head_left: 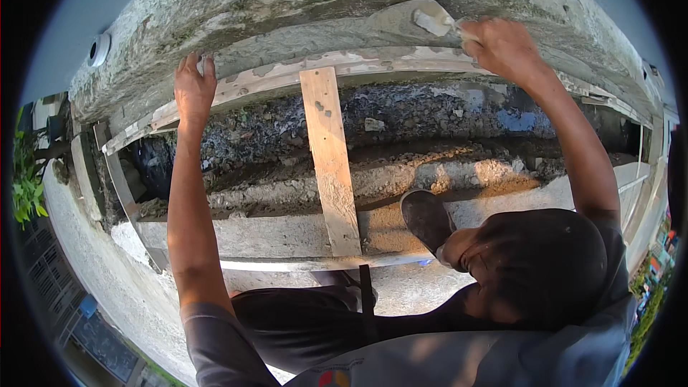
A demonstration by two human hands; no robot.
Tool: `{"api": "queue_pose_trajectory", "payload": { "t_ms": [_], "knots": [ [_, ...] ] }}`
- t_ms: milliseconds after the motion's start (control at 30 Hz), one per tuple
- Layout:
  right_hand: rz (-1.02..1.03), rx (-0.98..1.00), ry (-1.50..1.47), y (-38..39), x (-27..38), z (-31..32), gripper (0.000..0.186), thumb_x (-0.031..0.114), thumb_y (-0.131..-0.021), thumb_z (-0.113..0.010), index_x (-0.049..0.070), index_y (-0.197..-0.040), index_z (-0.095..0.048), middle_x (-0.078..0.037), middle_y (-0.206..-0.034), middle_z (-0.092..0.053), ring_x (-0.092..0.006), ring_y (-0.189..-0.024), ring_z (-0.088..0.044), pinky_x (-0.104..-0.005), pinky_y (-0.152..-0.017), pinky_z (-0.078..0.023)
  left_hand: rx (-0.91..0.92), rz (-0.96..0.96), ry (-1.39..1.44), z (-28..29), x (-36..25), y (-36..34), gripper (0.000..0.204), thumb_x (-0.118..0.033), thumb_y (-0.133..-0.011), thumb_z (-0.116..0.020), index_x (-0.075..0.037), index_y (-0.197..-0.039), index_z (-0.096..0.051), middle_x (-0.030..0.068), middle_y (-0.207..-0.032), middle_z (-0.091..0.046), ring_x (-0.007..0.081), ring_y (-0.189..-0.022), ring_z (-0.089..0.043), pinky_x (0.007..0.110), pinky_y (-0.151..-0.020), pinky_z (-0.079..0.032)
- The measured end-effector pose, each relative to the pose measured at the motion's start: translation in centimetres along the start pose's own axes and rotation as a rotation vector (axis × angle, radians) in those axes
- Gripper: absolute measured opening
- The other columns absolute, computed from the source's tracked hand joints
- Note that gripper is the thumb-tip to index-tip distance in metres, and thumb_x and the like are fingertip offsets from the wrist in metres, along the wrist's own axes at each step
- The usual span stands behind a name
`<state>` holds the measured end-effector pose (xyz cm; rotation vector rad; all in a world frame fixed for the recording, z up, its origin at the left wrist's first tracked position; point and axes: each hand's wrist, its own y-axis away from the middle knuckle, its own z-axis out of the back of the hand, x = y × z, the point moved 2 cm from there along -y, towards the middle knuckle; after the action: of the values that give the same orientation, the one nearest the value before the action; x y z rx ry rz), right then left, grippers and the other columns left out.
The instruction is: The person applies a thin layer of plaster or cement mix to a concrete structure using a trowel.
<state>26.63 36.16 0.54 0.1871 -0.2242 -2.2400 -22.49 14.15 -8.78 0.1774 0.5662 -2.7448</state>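
Note:
My right hand is closed around the handle of a trowel at the upper right. Its blade lies flat against a band of smooth grey mortar along the foot of the rough wall, and a pale patch shows near the handle. At the upper left my left hand rests by the same band, fingers curled in. Something small and pale shows at its fingertips, too little to name. Just below the mortar runs a long mortar-spattered wooden board.
A wooden crosspiece spans the dark, rubble-lined trench from the long board to the near concrete edge. My shoe stands on that near edge. A white pipe end sticks out at the far left.

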Motion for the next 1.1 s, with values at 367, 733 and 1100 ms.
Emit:
{"api": "queue_pose_trajectory", "payload": {
  "t_ms": [367, 733, 1100],
  "knots": [
    [-0.193, 0.075, 0.126, 7.4, -12.4, -1.3, 0.034, 0.018, -0.092, -0.057, 0.012, -0.124, -0.069, -0.018, -0.086, -0.073, -0.0356, -0.081, -0.072, -0.0498, -0.074, -0.058, 0.148, -0.149, 0.013, 3.1, -10.6, -0.3, 0.033, -0.024, -0.096, -0.065, 0.005, -0.111, -0.065, 0.0280, -0.106, -0.066, 0.0477, -0.099, -0.061, 0.053, -0.086, -0.050],
    [-0.208, 0.004, -0.179, 12.2, -9.8, -5.5, 0.032, 0.023, -0.090, -0.061, 0.007, -0.117, -0.067, -0.018, -0.084, -0.072, -0.0339, -0.080, -0.072, -0.0469, -0.072, -0.058, 0.313, -0.233, 0.167, 6.7, -25.7, 2.5, 0.029, -0.014, -0.096, -0.064, 0.002, -0.120, -0.065, 0.0247, -0.112, -0.065, 0.0440, -0.104, -0.060, 0.050, -0.091, -0.049],
    [-0.137, 0.450, -1.237, 11.1, -1.1, -8.2, 0.035, 0.031, -0.080, -0.077, -0.002, -0.091, -0.069, -0.015, -0.073, -0.068, -0.0261, -0.072, -0.068, -0.0413, -0.066, -0.052, 0.468, -0.667, 0.075, 0.1, -42.6, 8.0, 0.034, -0.021, -0.087, -0.073, -0.010, -0.119, -0.070, 0.0084, -0.141, -0.055, 0.0323, -0.143, -0.038, 0.059, -0.119, -0.024]
  ]
}}
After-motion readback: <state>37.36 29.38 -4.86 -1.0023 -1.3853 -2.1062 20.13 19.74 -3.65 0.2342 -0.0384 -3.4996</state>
